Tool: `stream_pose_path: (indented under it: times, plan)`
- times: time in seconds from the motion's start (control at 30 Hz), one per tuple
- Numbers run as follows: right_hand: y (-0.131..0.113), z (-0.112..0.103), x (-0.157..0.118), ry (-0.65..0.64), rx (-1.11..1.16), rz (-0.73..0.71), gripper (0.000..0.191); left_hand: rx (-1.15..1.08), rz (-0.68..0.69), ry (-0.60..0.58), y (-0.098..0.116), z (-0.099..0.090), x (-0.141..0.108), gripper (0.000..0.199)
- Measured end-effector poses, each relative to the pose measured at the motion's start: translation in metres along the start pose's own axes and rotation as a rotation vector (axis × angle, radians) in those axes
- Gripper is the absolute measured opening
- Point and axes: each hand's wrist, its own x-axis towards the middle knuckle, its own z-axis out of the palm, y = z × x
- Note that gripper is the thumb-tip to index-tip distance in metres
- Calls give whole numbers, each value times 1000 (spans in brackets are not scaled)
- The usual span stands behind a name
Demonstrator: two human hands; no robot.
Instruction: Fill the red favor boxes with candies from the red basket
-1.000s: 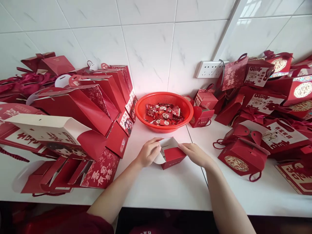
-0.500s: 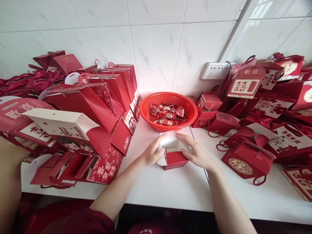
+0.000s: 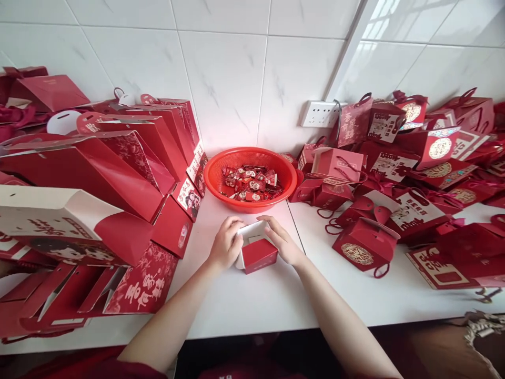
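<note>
A small red cardboard box (image 3: 261, 256) with a white inside stands open-topped on the white table before me. My left hand (image 3: 225, 243) grips its left side, thumb near the front corner and fingers curled over the far left edge. On the opposite side, my right hand (image 3: 284, 243) holds the right wall, its fingertips at the far right corner. Inside the box I see pale cardboard; the rest of the inside is hidden. Just behind it sits a red plastic basket (image 3: 252, 207) with several small wrapped sweets (image 3: 256, 185) in it.
Stacked red gift boxes (image 3: 106, 173) crowd the left side, a white-lidded box (image 3: 47, 202) among them. More finished-looking gift boxes (image 3: 361, 247) with cord handles heap up on the right. A power strip (image 3: 320, 114) is fixed to the tiled wall. Brown fabric (image 3: 445, 345) shows at the lower right.
The view has turned rightward. Both hands stay on the box, my left fingers now curled further over its far edge. A pink-red gift box has dropped onto the right heap. Another person's arm has left view.
</note>
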Motion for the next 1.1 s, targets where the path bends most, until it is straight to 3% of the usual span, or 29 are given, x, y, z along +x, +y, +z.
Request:
stream_pose_path:
  times: [0.13, 0.23, 0.4, 0.6, 0.7, 0.83, 0.97, 1.1]
  plan:
    - [1, 3, 0, 37, -76, -134, 39, -245, 50, 4, -8, -1, 3, 36]
    - [-3, -7, -2, 75, -258, -249, 33, -259, 11, 12, -11, -2, 5, 35]
    - [-10, -21, -7, -44, -415, -347, 31, -225, 46, 44, -11, -2, 4, 38]
    - [-16, -30, -14, -46, 8, -415, 45, -171, 150, 48, -9, -4, 4, 42]
    - [-22, -35, -17, -152, 59, -363, 44, -150, 136, 53, -9, -4, 4, 42]
    - [-29, -36, -15, -246, -52, -231, 19, -146, 89, 38, -10, -4, 4, 41]
    - [-27, -33, -13, -375, -138, -263, 29, -172, 60, 35, -8, -3, 5, 39]
    - [-23, -27, -14, -346, -282, -283, 8, -264, -52, -8, -6, -4, 4, 33]
